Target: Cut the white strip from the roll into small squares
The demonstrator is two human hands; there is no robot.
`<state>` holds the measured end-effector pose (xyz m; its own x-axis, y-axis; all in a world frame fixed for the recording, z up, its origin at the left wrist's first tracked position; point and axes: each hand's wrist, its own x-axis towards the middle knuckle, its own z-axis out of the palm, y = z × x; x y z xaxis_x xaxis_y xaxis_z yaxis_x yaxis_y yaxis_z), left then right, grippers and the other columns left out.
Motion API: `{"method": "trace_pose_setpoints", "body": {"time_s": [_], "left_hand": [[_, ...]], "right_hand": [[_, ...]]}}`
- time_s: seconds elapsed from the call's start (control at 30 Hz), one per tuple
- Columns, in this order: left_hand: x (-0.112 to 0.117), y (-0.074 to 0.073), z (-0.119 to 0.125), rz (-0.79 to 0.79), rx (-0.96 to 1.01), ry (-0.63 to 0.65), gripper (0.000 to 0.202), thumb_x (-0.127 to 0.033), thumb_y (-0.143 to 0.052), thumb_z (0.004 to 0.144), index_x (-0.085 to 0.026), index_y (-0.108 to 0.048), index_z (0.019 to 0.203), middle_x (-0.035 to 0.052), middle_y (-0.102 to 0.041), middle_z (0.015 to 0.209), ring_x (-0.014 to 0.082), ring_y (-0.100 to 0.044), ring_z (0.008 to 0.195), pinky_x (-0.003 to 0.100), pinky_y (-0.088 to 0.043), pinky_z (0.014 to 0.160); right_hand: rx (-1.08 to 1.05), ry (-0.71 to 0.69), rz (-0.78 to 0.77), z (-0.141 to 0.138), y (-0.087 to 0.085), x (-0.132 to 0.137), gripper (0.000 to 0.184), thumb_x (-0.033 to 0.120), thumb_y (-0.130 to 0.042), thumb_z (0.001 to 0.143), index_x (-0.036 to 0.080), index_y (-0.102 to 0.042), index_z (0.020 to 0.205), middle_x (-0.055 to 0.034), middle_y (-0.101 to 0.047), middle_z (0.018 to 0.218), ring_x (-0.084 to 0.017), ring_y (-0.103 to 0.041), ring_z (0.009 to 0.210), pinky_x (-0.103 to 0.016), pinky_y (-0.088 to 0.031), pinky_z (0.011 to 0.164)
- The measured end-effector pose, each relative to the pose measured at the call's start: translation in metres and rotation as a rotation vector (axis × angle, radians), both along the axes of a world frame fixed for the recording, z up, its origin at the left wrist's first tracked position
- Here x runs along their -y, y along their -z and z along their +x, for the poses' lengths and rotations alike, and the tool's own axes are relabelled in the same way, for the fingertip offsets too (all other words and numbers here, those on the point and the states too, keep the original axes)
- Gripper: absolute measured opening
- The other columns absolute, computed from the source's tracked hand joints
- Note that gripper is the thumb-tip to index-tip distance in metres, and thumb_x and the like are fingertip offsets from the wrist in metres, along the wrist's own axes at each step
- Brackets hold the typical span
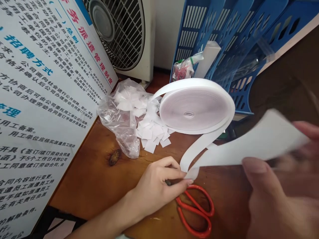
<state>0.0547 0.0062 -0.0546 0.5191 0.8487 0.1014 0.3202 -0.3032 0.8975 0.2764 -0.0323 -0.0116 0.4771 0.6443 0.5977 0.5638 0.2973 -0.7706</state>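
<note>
My left hand (154, 182) pinches white tape at a fold, thumb against fingers, low over the wooden table. From there a strip of white tape (224, 152) stretches to the right, growing wide close to the camera. My right hand (276, 196), blurred, grips the strip's other end between thumb and fingers. Another length of tape curves up from my left hand to a large flat roll of white tape (196, 106), tilted behind it. Red-handled scissors (194, 209) lie on the table beside my left fingers; their blades are hidden under the hand.
A pile of small white cut pieces (153, 132) spills beside a clear plastic bag (116, 119). Behind stand a box fan (149, 43) and a blue file rack (191, 20) with a small bag of red bits (183, 71). A printed board (50, 93) borders the left.
</note>
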Motion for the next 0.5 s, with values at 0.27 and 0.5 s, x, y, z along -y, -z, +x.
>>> {"method": "trace_pose_setpoints", "body": {"time_s": [0.27,0.5], "left_hand": [[0.003,0.006,0.009,-0.254,0.105,0.009,0.031,-0.023,-0.074,0.099,-0.016,-0.073,0.069,-0.0010,-0.062,0.071,0.0116,-0.054,0.066,0.027,-0.039,0.063],[-0.015,-0.018,-0.038,-0.575,0.162,0.058,0.071,-0.040,-0.094,0.081,-0.023,-0.072,0.147,0.0118,-0.084,0.123,0.0213,-0.082,0.096,0.027,-0.066,0.079]], "right_hand": [[-0.155,-0.626,-0.452,-0.024,0.039,-0.013,0.029,0.040,-0.078,0.106,0.030,-0.079,0.133,-0.0091,-0.083,0.123,-0.029,-0.082,0.109,-0.043,-0.070,0.096],[-0.027,-0.768,-0.466,0.001,0.025,-0.008,0.014,0.031,-0.075,0.108,0.034,-0.082,0.120,-0.0006,-0.084,0.106,-0.018,-0.081,0.092,-0.023,-0.065,0.080]]}}
